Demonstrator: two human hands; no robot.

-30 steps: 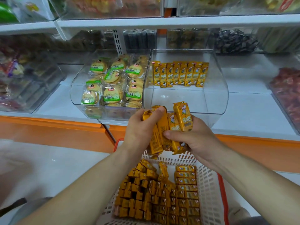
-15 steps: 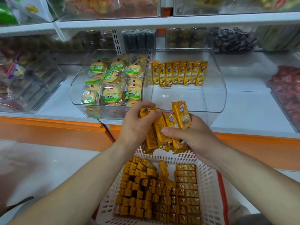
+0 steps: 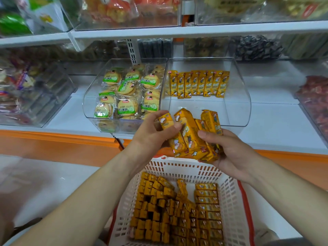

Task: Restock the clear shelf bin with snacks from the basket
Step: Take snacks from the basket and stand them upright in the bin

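Note:
Both hands hold a bunch of yellow snack packs [image 3: 192, 137] just in front of the clear shelf bin [image 3: 237, 107]. My left hand [image 3: 152, 137] pinches the leftmost pack of the bunch between thumb and fingers. My right hand [image 3: 229, 150] cups the rest from below, thumb on top. A row of the same yellow packs [image 3: 198, 84] stands along the bin's back wall. Below my hands, the white plastic basket [image 3: 230, 197] holds several more yellow packs [image 3: 177, 212].
A second clear bin [image 3: 88, 105] to the left holds round green-labelled biscuit packs [image 3: 127, 93]. Other bins of snacks stand at far left [image 3: 35, 96] and far right [image 3: 316, 103]. A white upper shelf [image 3: 159, 31] runs overhead. An orange shelf front [image 3: 53, 144] runs below.
My hands have risen slightly with the packs toward the bin's front edge. The left hand's fingers have shifted from over the bunch to pinching its leftmost pack.

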